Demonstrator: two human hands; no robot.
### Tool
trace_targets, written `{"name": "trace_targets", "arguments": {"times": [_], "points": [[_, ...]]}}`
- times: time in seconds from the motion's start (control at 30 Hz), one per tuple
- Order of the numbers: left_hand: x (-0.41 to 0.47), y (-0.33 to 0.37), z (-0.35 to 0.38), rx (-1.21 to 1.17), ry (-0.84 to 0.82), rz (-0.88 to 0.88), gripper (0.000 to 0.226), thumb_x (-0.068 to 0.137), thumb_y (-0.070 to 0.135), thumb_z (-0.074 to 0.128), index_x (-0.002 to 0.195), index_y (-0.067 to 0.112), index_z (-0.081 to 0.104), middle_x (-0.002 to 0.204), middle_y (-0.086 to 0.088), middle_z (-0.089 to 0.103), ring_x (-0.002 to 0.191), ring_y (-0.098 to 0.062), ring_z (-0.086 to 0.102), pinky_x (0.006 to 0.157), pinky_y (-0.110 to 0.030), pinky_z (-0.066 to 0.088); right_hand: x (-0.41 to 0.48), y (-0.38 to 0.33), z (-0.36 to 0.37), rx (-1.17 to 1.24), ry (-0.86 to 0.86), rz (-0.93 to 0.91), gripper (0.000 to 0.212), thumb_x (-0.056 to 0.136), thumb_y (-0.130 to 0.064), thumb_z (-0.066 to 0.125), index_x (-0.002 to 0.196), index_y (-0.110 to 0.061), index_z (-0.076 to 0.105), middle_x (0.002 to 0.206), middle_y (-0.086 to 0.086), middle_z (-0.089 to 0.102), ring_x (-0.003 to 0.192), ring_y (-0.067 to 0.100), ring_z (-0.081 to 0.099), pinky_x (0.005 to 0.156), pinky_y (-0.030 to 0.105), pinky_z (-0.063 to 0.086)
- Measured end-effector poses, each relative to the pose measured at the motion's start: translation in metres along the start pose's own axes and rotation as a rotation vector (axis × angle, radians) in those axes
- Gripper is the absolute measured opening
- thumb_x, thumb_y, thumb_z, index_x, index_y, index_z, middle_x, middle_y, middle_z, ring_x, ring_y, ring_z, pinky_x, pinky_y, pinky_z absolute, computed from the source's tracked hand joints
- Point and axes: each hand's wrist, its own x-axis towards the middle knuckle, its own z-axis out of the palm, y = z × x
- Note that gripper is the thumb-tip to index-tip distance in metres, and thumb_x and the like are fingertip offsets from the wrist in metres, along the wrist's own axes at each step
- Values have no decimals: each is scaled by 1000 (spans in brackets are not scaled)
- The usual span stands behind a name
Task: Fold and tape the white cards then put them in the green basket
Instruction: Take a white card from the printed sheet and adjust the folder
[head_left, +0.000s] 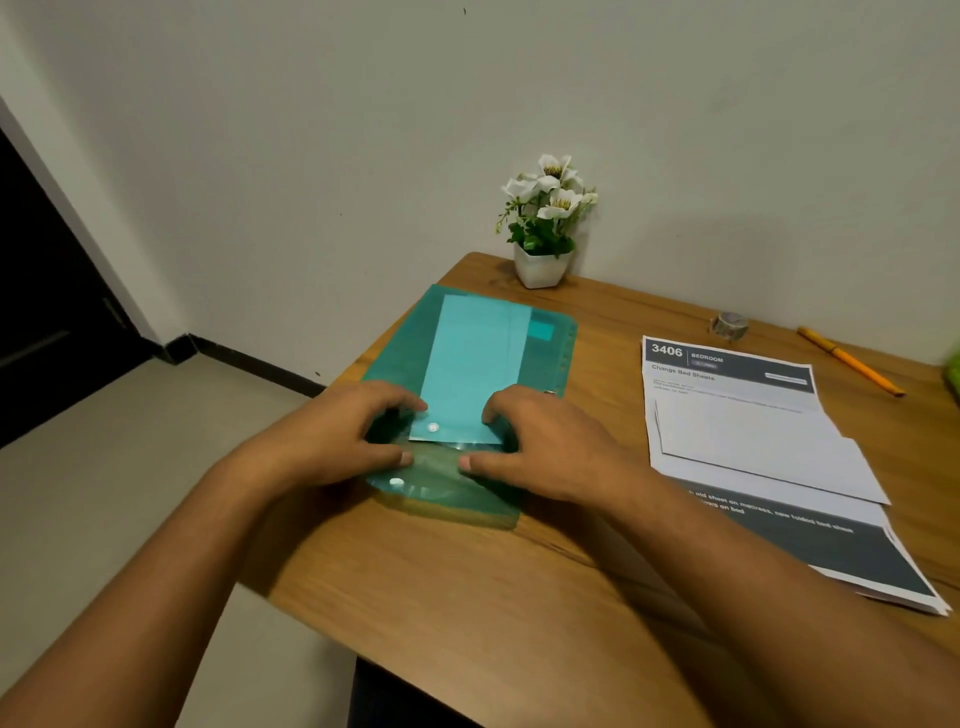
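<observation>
Folded white cards (472, 364), tinted teal, lay inside green folder (400, 338); left hand (337, 436) and right hand (540, 441) pinched its mouth.

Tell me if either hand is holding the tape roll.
No, the tape roll lies on the table, while the left hand and right hand grip the green folder.

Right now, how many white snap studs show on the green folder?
2. One stud sits near the mouth of the green folder, between the left hand and right hand. The other is on the open flap by the left thumb. The hands may hide more.
</observation>
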Motion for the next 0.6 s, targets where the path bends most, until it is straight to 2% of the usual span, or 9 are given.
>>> {"name": "trace_targets", "arguments": {"times": [0.07, 0.17, 0.27, 0.37, 0.43, 0.5, 0.6], "points": [[5, 3, 3, 125, 20, 19, 48, 91, 38, 73, 137, 40, 59, 142, 18, 53, 128, -5, 47, 109, -37, 44, -2, -3, 1, -59, 8, -18, 55, 83, -78, 62, 110, -31, 54, 106, -9, 59, 92, 13, 56, 74, 37, 55], [11, 4, 6, 204, 97, 60, 39, 93, 38, 70, 132, 40, 64, 140, 19, 57, 127, -7, 50, 106, -41, 47, -2, -3, -1, -87, 30, -33, 50, 88, -69, 63, 115, -27, 57, 112, -6, 61, 99, 17, 58, 80, 41, 56], [11, 0, 7, 209, 152, 77, 33, 95, 38, 68, 128, 42, 66, 136, 21, 62, 123, -6, 56, 102, -39, 50, -3, -4, -3, -95, 42, -50, 43, 94, -60, 61, 118, -25, 58, 115, -3, 62, 102, 18, 59, 82, 40, 56], [8, -3, 3, 166, 70, 52, 41, 96, 34, 67, 135, 44, 60, 142, 23, 56, 129, -5, 52, 107, -40, 48, -5, -7, -2, -168, 39, -88, 37, 100, -55, 54, 118, -22, 55, 114, 0, 62, 100, 21, 59, 79, 39, 55], [8, -3, 1, 161, 21, 49, 47, 97, 24, 66, 139, 43, 57, 147, 23, 52, 134, -5, 49, 112, -41, 45, -4, -11, -3, -223, 25, -118, 40, 101, -57, 52, 120, -22, 52, 112, 2, 62, 97, 22, 60, 76, 39, 55], [8, -3, 0, 187, 23, 49, 53, 97, 14, 62, 141, 42, 55, 148, 21, 51, 135, -7, 48, 113, -40, 44, -2, -13, -6, -301, 22, -153, 41, 102, -57, 50, 120, -21, 51, 109, 3, 63, 95, 24, 62, 71, 37, 52], [8, -3, 4, 236, 72, 43, 61, 94, 7, 57, 141, 46, 54, 147, 19, 54, 132, -11, 52, 107, -40, 49, 0, -17, -10, -405, 42, -226, 27, 107, -43, 43, 113, -18, 51, 100, 4, 65, 85, 26, 65, 65, 38, 49]]}}
